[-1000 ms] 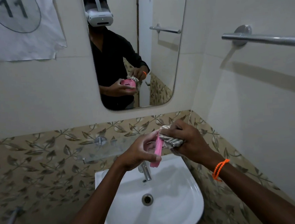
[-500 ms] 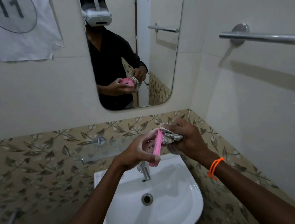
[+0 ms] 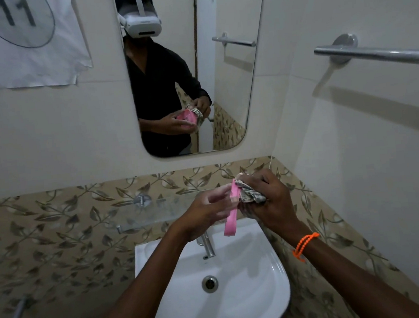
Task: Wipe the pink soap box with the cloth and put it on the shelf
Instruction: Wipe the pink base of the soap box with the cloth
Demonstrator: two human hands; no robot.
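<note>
- Head view: I look down on a white washbasin [image 3: 261, 304], and both bare hands meet above its back edge, over the chrome tap [image 3: 208, 245].
- The left hand [image 3: 203, 215] holds the pink soap box [image 3: 231, 212] edge-on, fingers wrapped round its upper part, so I see only a thin pink strip hanging toward the tap.
- The right hand [image 3: 270, 201] is closed on a crumpled patterned cloth [image 3: 251, 195], which it presses against the box's right face. An orange bead bracelet [image 3: 304, 245] circles that wrist.
- Behind the hands, above the basin, a glass shelf [image 3: 142, 215] juts from the leaf-patterned tile band; the box is in front of it, not on it.
- Higher above the basin hangs a mirror [image 3: 234, 80], which reflects a person in a dark shirt and white headset [image 3: 140, 22] holding the pink box and cloth.
- Up and right of the basin a chrome towel bar [image 3: 376, 54] crosses the wall; up and left is a paper sheet [image 3: 23, 40] marked 11.
</note>
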